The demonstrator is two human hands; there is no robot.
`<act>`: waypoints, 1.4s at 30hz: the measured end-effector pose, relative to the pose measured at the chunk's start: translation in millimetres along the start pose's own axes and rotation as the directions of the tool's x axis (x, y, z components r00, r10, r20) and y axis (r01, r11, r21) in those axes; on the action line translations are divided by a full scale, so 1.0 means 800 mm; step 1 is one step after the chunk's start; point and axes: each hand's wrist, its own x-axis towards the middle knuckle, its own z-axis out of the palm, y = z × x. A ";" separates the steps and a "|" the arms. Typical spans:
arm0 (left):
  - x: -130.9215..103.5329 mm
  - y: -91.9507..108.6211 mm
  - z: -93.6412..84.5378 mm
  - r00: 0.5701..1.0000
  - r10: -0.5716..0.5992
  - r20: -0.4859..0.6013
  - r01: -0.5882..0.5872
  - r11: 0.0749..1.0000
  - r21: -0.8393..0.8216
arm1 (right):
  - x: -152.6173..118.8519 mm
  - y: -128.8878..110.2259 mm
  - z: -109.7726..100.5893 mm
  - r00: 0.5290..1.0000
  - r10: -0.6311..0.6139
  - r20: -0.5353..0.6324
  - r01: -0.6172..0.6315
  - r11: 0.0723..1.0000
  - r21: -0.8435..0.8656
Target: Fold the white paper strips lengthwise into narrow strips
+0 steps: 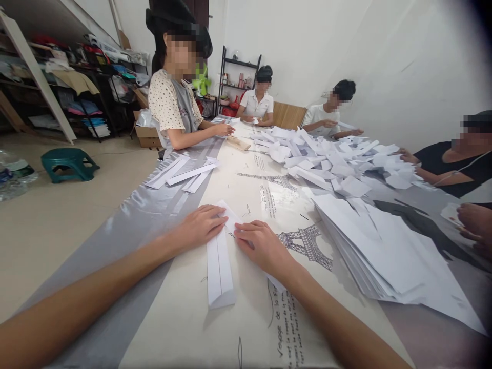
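Note:
A long folded strip of white paper [220,271] lies on the printed tablecloth [184,312] in front of me, its far end bent to the right. My left hand [202,224] rests on the strip's upper left side, palm down, fingers close together. At the bent end on the right, my right hand [262,245] pinches the paper's edge between thumb and fingers. Part of another white paper piece [277,285] shows from under my right wrist.
Folded papers [188,174] lie at the far left table edge. A big heap of folded papers [326,159] and a stack of sheets [388,251] are at right. Several people sit or stand around the table. A green stool [69,163] stands on the floor.

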 end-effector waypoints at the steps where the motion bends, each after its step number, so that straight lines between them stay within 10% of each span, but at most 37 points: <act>1: 0.000 0.001 0.000 1.000 0.011 -0.003 -0.011 1.000 -0.001 | 0.000 -0.002 0.001 1.000 0.003 -0.001 -0.003 1.000 -0.001; 10: 0.005 0.001 -0.008 0.978 0.104 0.183 -0.078 0.987 -0.142 | 0.003 -0.004 0.002 0.999 -0.034 0.023 0.035 0.999 -0.038; 24: 0.014 0.012 -0.008 0.984 -0.053 0.170 0.064 0.996 -0.061 | 0.007 -0.002 -0.008 0.998 0.009 0.064 -0.006 0.999 -0.051; 42: 0.009 0.005 0.003 0.984 -0.138 0.114 0.139 0.990 0.000 | 0.015 0.059 0.004 0.998 -0.048 -0.030 0.056 0.900 0.433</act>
